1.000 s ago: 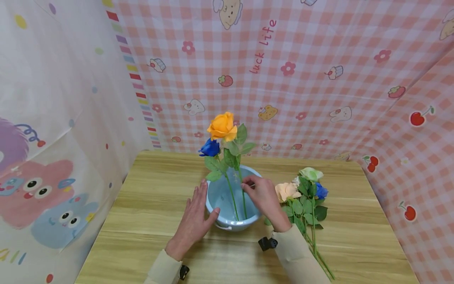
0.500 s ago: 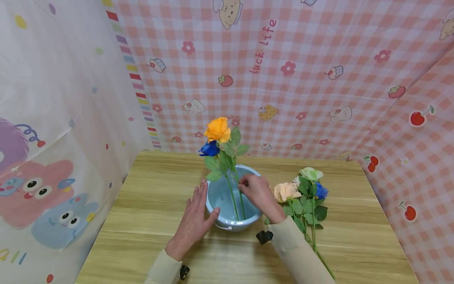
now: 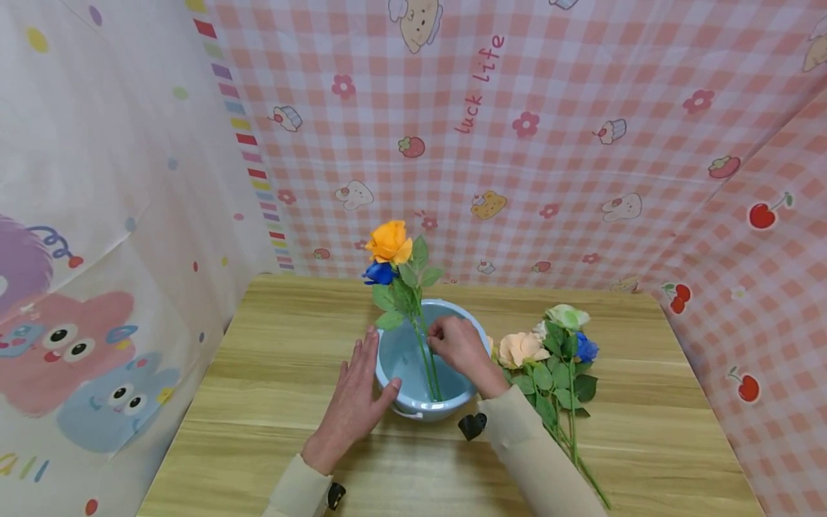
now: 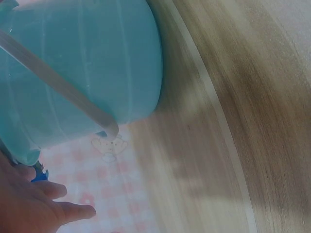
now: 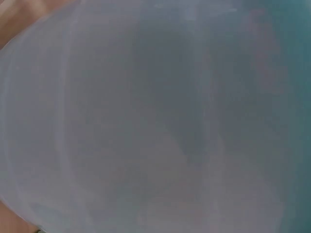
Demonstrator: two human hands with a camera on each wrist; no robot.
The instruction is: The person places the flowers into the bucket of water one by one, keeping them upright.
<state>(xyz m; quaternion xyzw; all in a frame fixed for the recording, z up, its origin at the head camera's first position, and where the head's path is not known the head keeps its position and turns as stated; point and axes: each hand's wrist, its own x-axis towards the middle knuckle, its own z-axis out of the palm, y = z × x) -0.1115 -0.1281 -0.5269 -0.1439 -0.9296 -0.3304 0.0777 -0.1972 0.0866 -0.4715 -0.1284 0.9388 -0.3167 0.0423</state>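
Note:
A light blue bucket (image 3: 388,370) stands on the wooden table, its pale handle (image 4: 63,87) hanging down the side in the left wrist view. An orange rose (image 3: 389,242) and a blue rose (image 3: 380,273) lean inside it, heads over the back left rim. My right hand (image 3: 461,352) reaches over the bucket's right side and pinches the orange rose's stem between thumb and fingers. With fingers spread, my left hand (image 3: 352,395) rests against the bucket's left rim. The right wrist view is filled by the blurred bucket wall (image 5: 146,121).
To the right of the bucket, several more roses lie on the table (image 3: 258,402): a peach rose (image 3: 522,350), a pale green rose (image 3: 567,317) and another blue rose (image 3: 586,347), their stems pointing to the front. Checked cloth (image 3: 549,165) hangs behind and at the right.
My right hand has moved left and slightly down with the orange rose, bringing its head closer over the blue rose. The left hand and the bucket stay in place.

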